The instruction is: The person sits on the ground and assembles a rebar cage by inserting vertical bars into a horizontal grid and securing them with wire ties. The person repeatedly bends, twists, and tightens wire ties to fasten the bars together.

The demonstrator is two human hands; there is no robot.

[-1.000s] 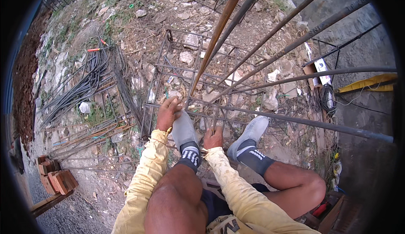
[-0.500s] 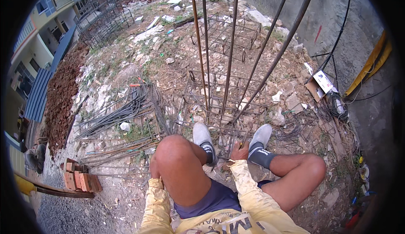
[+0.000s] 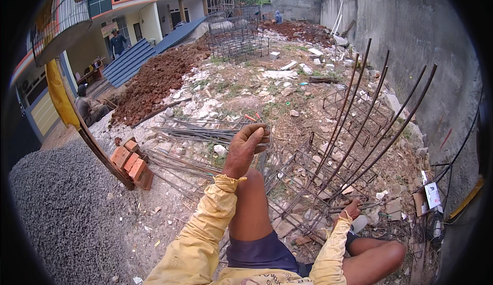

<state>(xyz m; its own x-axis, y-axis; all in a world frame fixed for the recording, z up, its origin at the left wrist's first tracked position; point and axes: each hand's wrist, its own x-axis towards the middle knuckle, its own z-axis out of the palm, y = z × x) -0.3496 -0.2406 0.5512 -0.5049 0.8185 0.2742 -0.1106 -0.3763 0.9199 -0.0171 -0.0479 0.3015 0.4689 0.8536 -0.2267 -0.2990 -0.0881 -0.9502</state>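
My left hand (image 3: 247, 150) is raised above my bent left knee, its fingers curled in against the thumb. Whatever those fingers pinch is too small to make out. Low beside my right shoe (image 3: 359, 223), my right hand (image 3: 351, 211) is closed on a slim dark metal tool whose kind is unclear. That hand is at the near end of a rebar cage (image 3: 296, 174) lying on the rubble. Several long rusty bars (image 3: 377, 100) rise from the cage and lean to the right. Left of my raised hand lies a bundle of thin steel rods (image 3: 200, 134).
Red bricks (image 3: 134, 166) are stacked at left beside a dark gravel heap (image 3: 61, 197). A grey wall (image 3: 411, 33) runs along the right. Farther off are more rebar cages (image 3: 236, 41), red soil (image 3: 159, 79), a standing person (image 3: 117, 43) and a crouching person (image 3: 88, 108).
My left hand has come up from beside my left knee to above it, fingers curled. My right hand stays low by the right shoe. The view has tilted up and swung left.
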